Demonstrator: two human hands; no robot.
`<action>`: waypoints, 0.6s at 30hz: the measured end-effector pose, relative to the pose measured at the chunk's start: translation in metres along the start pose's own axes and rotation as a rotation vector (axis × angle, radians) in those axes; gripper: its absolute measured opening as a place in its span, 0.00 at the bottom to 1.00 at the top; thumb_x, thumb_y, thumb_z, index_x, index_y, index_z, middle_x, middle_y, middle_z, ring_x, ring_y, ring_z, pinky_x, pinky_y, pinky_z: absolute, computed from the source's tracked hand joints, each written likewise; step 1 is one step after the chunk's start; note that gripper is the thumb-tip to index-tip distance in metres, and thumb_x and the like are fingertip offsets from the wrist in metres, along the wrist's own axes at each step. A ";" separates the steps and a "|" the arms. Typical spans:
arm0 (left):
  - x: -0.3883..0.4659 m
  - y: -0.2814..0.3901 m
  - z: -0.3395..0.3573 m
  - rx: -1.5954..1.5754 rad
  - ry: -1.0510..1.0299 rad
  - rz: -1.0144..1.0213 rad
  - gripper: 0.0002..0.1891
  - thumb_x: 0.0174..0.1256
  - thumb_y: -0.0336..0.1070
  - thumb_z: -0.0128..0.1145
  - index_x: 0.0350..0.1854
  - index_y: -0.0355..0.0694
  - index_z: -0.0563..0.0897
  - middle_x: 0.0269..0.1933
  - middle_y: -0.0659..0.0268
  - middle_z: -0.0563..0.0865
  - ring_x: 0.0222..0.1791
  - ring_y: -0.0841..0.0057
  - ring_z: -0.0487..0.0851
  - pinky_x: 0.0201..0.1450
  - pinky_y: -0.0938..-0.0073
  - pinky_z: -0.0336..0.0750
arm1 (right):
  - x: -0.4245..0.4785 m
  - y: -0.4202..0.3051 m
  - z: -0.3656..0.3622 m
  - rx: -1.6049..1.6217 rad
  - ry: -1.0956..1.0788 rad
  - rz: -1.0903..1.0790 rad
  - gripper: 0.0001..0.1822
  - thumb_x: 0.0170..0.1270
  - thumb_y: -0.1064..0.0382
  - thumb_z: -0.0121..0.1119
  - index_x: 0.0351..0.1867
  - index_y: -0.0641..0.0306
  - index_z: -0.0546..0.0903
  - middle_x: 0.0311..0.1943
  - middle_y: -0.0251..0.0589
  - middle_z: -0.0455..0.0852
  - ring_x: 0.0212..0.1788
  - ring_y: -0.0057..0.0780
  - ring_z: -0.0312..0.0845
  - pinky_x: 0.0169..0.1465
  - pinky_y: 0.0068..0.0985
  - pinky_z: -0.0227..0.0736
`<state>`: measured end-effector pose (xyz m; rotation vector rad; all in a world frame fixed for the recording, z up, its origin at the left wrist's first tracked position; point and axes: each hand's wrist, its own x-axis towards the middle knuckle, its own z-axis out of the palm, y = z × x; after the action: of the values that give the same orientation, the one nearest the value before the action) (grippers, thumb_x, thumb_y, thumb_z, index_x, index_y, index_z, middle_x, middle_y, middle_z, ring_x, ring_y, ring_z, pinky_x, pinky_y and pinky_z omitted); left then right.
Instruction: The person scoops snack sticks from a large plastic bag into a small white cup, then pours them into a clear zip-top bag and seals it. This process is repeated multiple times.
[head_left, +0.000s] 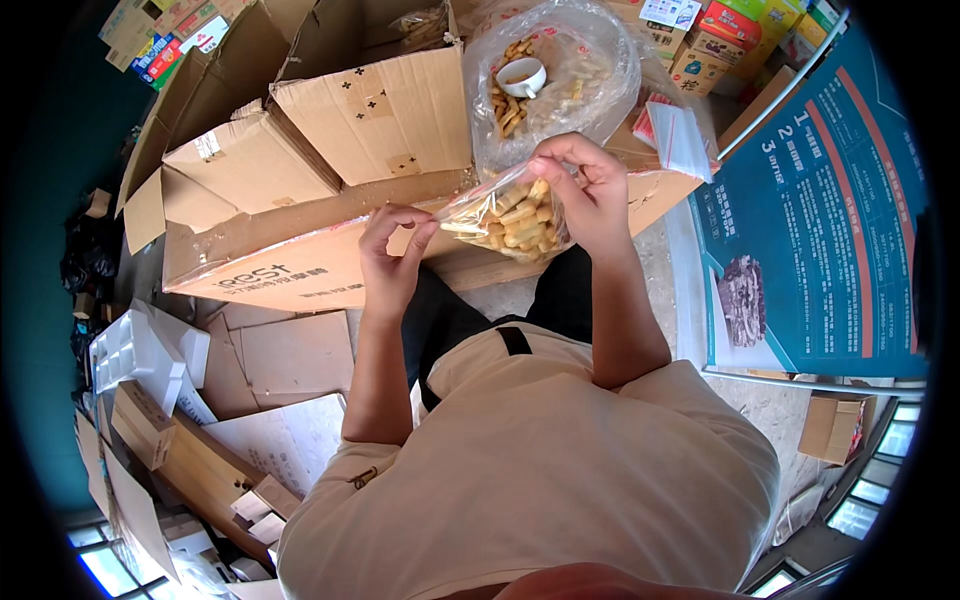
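Between my two hands hangs a clear zip-lock bag (517, 225), its lower part filled with short golden snack sticks. My left hand (394, 251) pinches one top corner between thumb and fingertips. At the other end of the bag's top edge, my right hand (589, 191) grips the plastic with thumb and bent fingers. Just beyond the bag, a large open plastic sack (611, 56) holds more of the snack sticks (510, 116). A white cup (523, 77) lies tipped among them, with some sticks inside. Flat empty zip-lock bags (679, 139) lie to the right of the sack.
A long cardboard box (322, 274) serves as the work surface. Open cartons (382, 112) stand on it at left, one with a filled bag (420, 26) inside. A blue printed banner (810, 225) stands at right. White foam packaging (142, 360) and flattened cardboard (296, 356) lie at left.
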<state>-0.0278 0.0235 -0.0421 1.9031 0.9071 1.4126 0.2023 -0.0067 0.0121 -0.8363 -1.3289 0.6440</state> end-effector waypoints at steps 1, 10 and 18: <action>0.000 0.001 0.000 0.007 -0.001 -0.006 0.05 0.57 0.28 0.67 0.33 0.36 0.82 0.33 0.64 0.84 0.36 0.73 0.77 0.44 0.74 0.69 | 0.000 0.000 0.000 -0.002 -0.003 0.004 0.03 0.63 0.73 0.59 0.32 0.72 0.80 0.26 0.38 0.85 0.32 0.18 0.80 0.40 0.19 0.73; 0.002 0.001 -0.002 0.160 0.030 0.066 0.04 0.59 0.26 0.63 0.29 0.35 0.79 0.31 0.62 0.83 0.34 0.71 0.77 0.43 0.74 0.69 | 0.000 0.002 0.002 -0.013 -0.013 0.004 0.03 0.63 0.73 0.59 0.32 0.72 0.80 0.26 0.38 0.85 0.32 0.19 0.80 0.40 0.19 0.73; 0.002 0.011 0.000 0.024 0.094 0.040 0.03 0.61 0.24 0.60 0.32 0.37 0.78 0.32 0.62 0.83 0.36 0.68 0.78 0.47 0.71 0.68 | 0.002 0.005 -0.008 -0.077 -0.035 0.003 0.03 0.63 0.72 0.59 0.32 0.71 0.79 0.27 0.36 0.84 0.33 0.17 0.79 0.41 0.18 0.72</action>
<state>-0.0258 0.0188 -0.0321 1.8961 0.9385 1.5323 0.2104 -0.0033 0.0089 -0.8928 -1.3913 0.6153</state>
